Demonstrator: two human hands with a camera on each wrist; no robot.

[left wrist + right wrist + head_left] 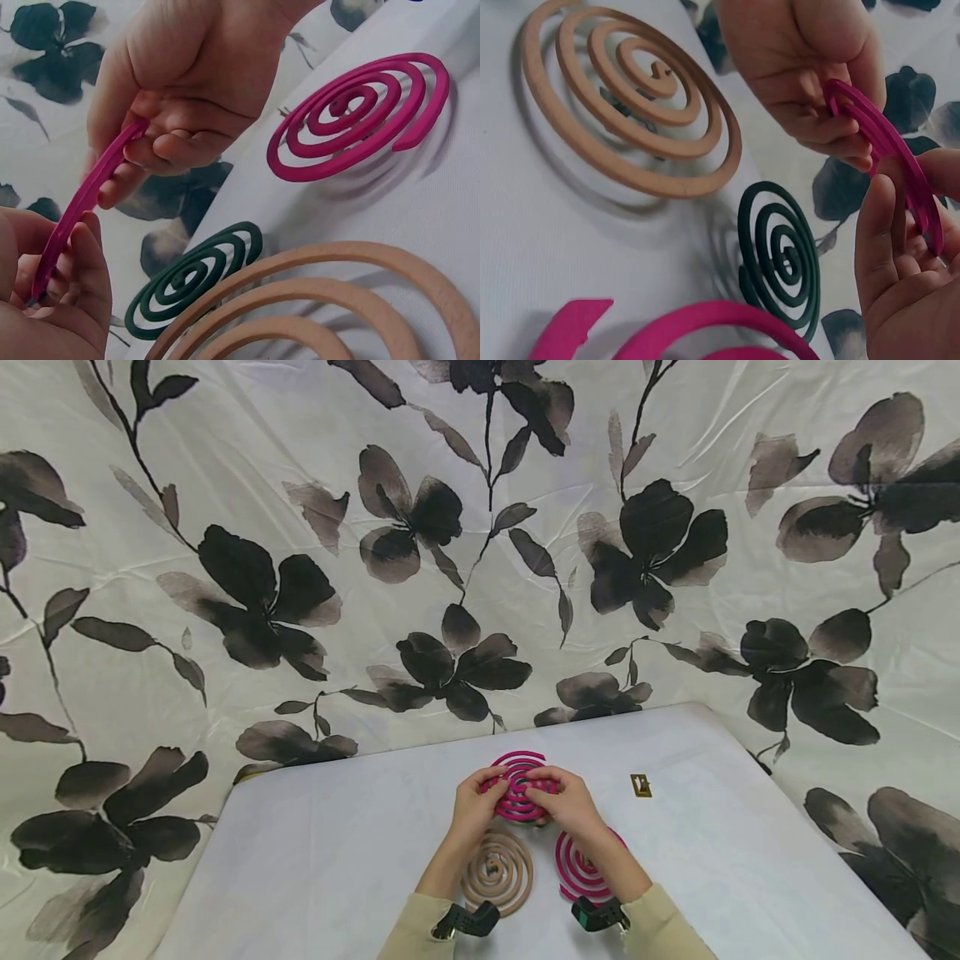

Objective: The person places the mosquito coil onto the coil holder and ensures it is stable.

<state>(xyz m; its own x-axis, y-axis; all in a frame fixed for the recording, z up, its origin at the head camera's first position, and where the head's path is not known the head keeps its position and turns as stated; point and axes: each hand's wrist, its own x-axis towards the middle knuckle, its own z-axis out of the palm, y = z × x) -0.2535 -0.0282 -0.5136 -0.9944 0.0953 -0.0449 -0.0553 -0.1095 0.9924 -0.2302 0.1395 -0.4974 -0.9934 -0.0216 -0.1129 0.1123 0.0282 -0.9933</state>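
Both hands hold a pink mosquito coil above the table's far half. My left hand pinches its left side between thumb and fingers. On the opposite side, my right hand grips it the same way. Edge-on, the held coil looks slightly bowed in the left wrist view. A tan coil lies below my left forearm. Another pink coil is partly covered by my right forearm. A dark green coil shows in the wrist views, beyond the tan and pink ones; the hands mostly hide it from the head view.
A small gold-coloured metal piece lies on the white table to the right of the hands. A floral cloth hangs behind the table. A dark band with a device sits at each wrist.
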